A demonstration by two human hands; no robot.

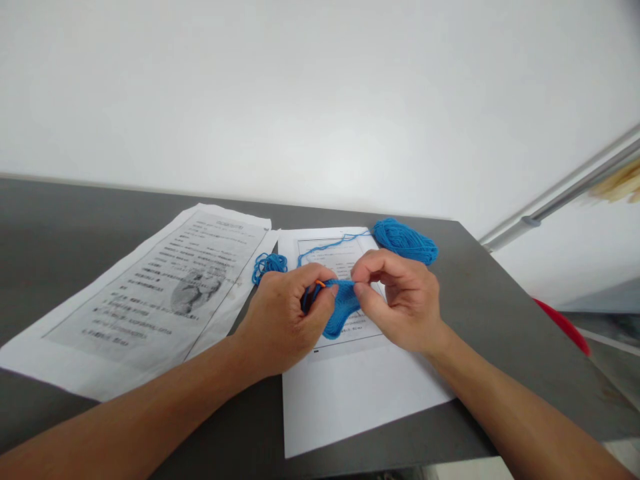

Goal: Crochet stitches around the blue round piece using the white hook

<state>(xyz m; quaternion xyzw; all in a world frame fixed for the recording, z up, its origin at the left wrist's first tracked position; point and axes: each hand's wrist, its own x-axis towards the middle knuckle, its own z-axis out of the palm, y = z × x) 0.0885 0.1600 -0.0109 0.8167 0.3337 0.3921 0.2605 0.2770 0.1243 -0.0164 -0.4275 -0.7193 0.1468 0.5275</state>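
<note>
A small blue crocheted piece point(341, 313) is stretched between my two hands above a printed sheet. My left hand point(290, 313) pinches its left end between thumb and forefinger. Next to that thumb shows a small orange item point(320, 284), mostly hidden, so its kind is unclear. My right hand point(397, 293) has thumb and forefinger closed on the upper right corner of the piece. A strand of blue yarn point(330, 247) runs from behind my left hand to a blue yarn skein point(405, 241) at the back right.
A loose tangle of blue yarn point(270, 265) lies just beyond my left hand. One printed sheet point(320, 407) is under my hands, another printed sheet point(150, 287) to the left. The dark table point(500, 320) meets a white wall point(300, 100); something red point(563, 325) shows past its right edge.
</note>
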